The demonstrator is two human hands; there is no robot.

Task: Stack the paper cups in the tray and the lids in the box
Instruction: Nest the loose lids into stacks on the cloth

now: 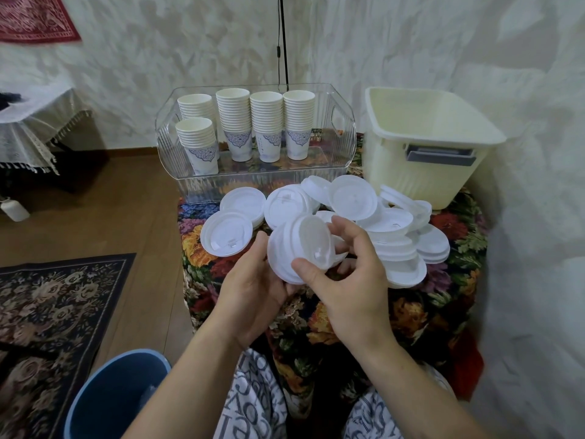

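While both hands meet over the near edge of a small table (411, 315) draped in dark floral cloth, loose white lids (392, 236) lie heaped just beyond and to the right of the grip, overlapping one another. Beyond that heap stands a clear ribbed plastic tray (196, 188) holding five stacks of paper cups (266, 125) (white, with a blue ornament near the base). A cream plastic box (421, 172) with a grey handle sits far right of the grip. Below left of the hands is a blue bucket (95, 394) on the wooden floor, beside a patterned rug (47, 299). The left hand (253, 286) cradles a short stack of lids (297, 248), round, thin and rimmed, tilted on edge. The right hand (348, 280) pinches the front lid between thumb and fingers.
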